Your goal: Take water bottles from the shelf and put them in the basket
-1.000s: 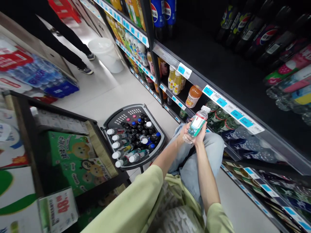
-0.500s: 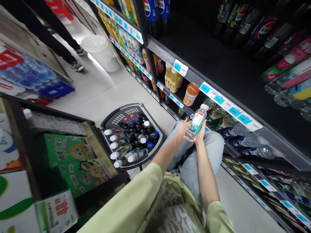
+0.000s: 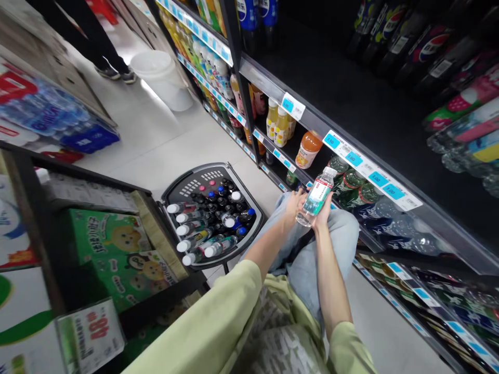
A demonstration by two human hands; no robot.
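A small clear water bottle (image 3: 316,199) with a white cap and a red, white and teal label is tilted toward the shelf. My right hand (image 3: 323,217) is wrapped round its lower part from below. My left hand (image 3: 293,204) touches the bottle's left side near the base, fingers curled against it. Both hands are above my knee in light jeans (image 3: 312,254). Just beyond the bottle's cap lies a low shelf (image 3: 374,179) of green-capped bottles with blue price tags.
A dark shopping basket (image 3: 212,179) full of bottles stands on the floor to the left. Green cartons (image 3: 117,249) fill a black rack at the near left. A white bucket (image 3: 161,78) and another person's legs (image 3: 97,41) are farther down the aisle.
The bottle and both hands have stayed nearly where they were, over my knee. My view shifted slightly. The other person's feet moved farther up the aisle.
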